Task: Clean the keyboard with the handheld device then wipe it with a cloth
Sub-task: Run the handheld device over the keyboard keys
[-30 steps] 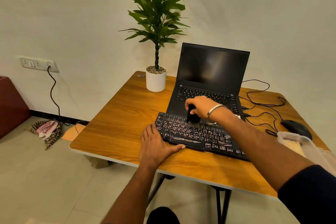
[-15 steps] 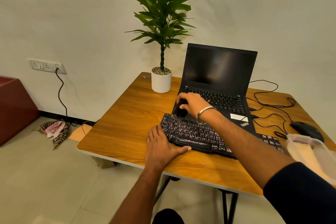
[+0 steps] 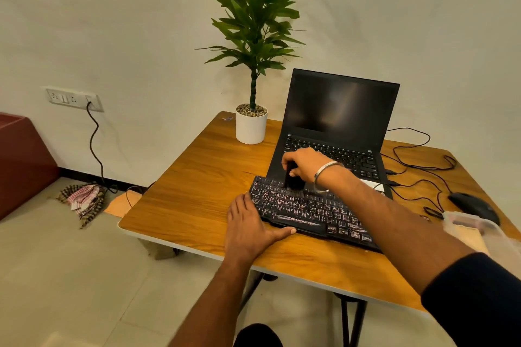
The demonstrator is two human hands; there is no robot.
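Gripping black handheld device (image 3: 293, 180) on keyboard (image 3: 307, 210): right hand (image 3: 303, 162); left hand (image 3: 249, 227) flat, wooden table (image 3: 197, 186).

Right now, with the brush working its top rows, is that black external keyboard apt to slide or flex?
Probably apt to slide: the keyboard looks thin and light on smooth wood, and the left hand lies flat at its near-left corner as if bracing it. Likely stiff; it lies straight. The right hand grips the handheld device.

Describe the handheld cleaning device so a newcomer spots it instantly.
On the wooden table, a separate black keyboard lies before the open laptop. The handheld device stands on its far-left rows, gripped by the right hand: small, black, upright, unlike the flat keys.
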